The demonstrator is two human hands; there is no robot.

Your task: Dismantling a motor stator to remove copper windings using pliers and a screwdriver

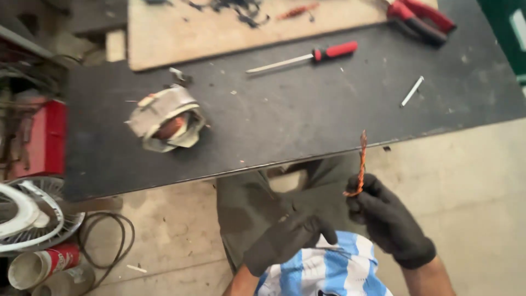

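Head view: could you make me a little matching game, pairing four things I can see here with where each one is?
Things:
1. Screwdriver
2. Motor stator
3. Twisted copper wire
4. Red-handled pliers

Places:
A. Held up in the gloved right hand
B. Far right corner of the dark table
C. Left part of the table, alone
D. Middle of the table, beside the wooden board

Pairs: 1-D, 2-C, 3-A, 4-B

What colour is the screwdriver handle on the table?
Red with a black collar, on the screwdriver; seen in the head view.
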